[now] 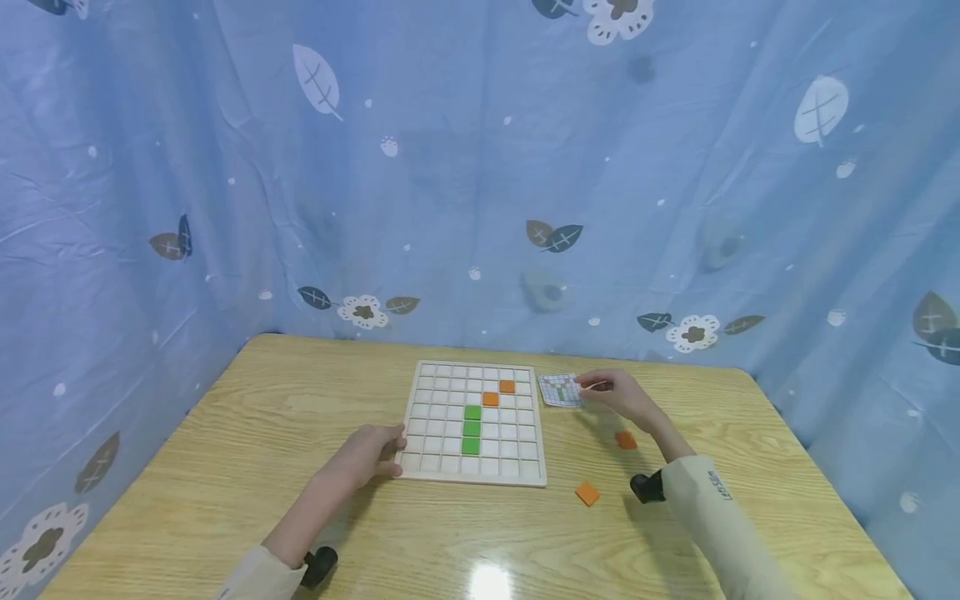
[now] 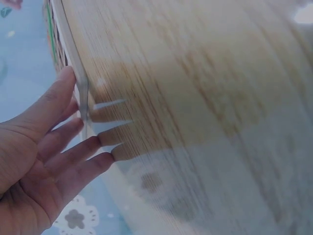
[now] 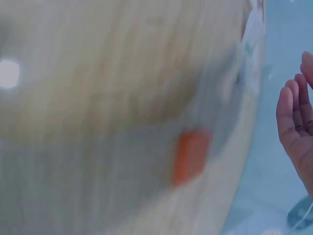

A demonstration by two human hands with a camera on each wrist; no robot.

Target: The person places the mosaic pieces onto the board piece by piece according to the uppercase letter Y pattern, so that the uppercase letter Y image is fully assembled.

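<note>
A pale wooden grid board (image 1: 470, 479) lies on the table, with three green tiles (image 1: 471, 428) in a column and two orange tiles (image 1: 491, 399) on a diagonal up to the right. My left hand (image 1: 371, 454) touches the board's near left corner. In the left wrist view its thumb and extended fingers (image 2: 73, 154) rest along the edge. Beyond the board's right side lies a small printed grid card (image 1: 558, 390). My right hand (image 1: 618, 396) hovers at the card's right edge, thumb and index tips apart. Loosely bent fingers show in the right wrist view, the thumb out of sight.
Two loose orange tiles lie right of the board: one tile (image 1: 587, 493) near its front corner, another tile (image 1: 626, 439) beneath the right forearm. A blue patterned curtain (image 1: 480, 208) hangs behind the wooden table (image 1: 300, 392) and along its sides.
</note>
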